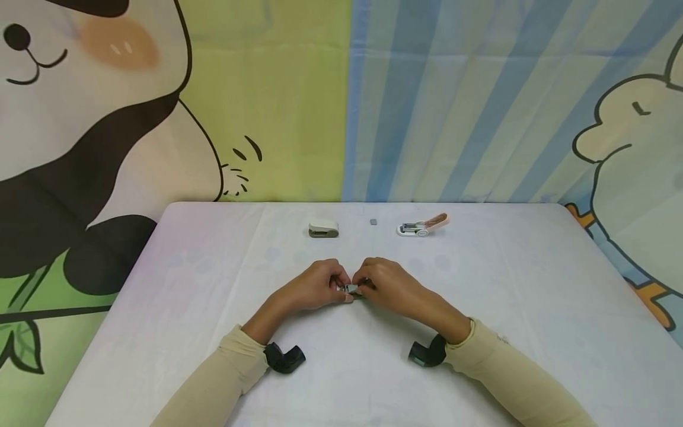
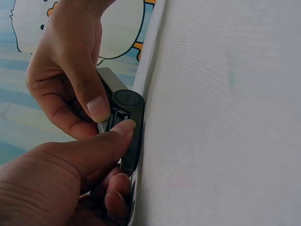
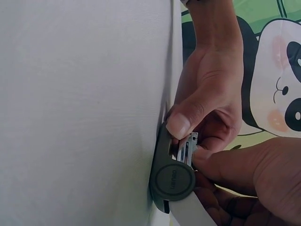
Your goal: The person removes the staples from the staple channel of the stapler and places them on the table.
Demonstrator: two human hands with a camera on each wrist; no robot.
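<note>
The stapler (image 3: 172,170) is held between both hands over the middle of the table (image 1: 469,379), folded open at its hinge, its pale cover (image 2: 113,79) swung away from the dark grey body. Its metal tray (image 3: 185,149) is exposed; whether staples lie inside, I cannot tell.

The left hand (image 1: 315,287) grips the body, its thumb laid across it beside the tray and the other fingers bent underneath. The right hand (image 1: 386,284) pinches at the tray's side with thumb and forefinger, its remaining fingers curled near the cover. The two hands' fingertips nearly meet.

Well beyond the hands, just short of the table's far edge, three things stand in a loose row: a white stapler (image 1: 323,229) with a grey-brown base, closed; a small grey block (image 1: 373,222); and a pink stapler (image 1: 423,226), its arm raised and its channel showing. The tabletop stretches wide to either side of the forearms.

Small raised letters mark the disc (image 2: 128,97) at the hinge, too faint to read surely. Behind the table hangs a printed backdrop (image 1: 299,118).
</note>
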